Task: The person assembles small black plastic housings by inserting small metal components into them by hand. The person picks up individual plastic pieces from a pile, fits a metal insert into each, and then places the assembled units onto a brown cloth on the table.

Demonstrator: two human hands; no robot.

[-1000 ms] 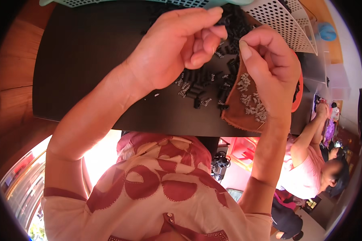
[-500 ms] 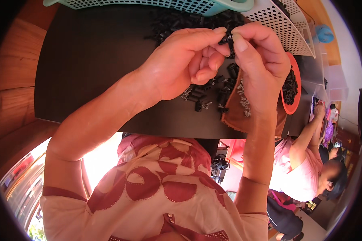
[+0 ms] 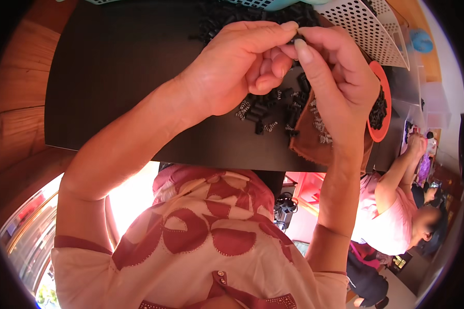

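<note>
My left hand (image 3: 224, 69) and my right hand (image 3: 343, 82) meet above the dark table (image 3: 118, 77). Between their pinched fingertips is a small black part (image 3: 297, 38), mostly covered by the fingers. Under the hands lie loose black cylindrical pieces with small metal springs (image 3: 243, 109). A brown cloth (image 3: 307, 144) beneath my right wrist carries more springs (image 3: 322, 129). Beyond the fingertips a heap of black pieces (image 3: 216, 23) spreads over the table. An orange-red dish (image 3: 379, 136) with small black pieces stands right of my right hand.
A teal basket (image 3: 265, 4) sits at the far edge, and a white perforated basket (image 3: 350, 23) at the far right. A blue round object (image 3: 421, 41) lies beyond it. Another person in pink (image 3: 392, 221) works at the right.
Both hands stay pinched together, and their fingertips appear slightly higher in the picture. The spring seen between them earlier no longer shows clearly. The other person's hands and head have shifted.
</note>
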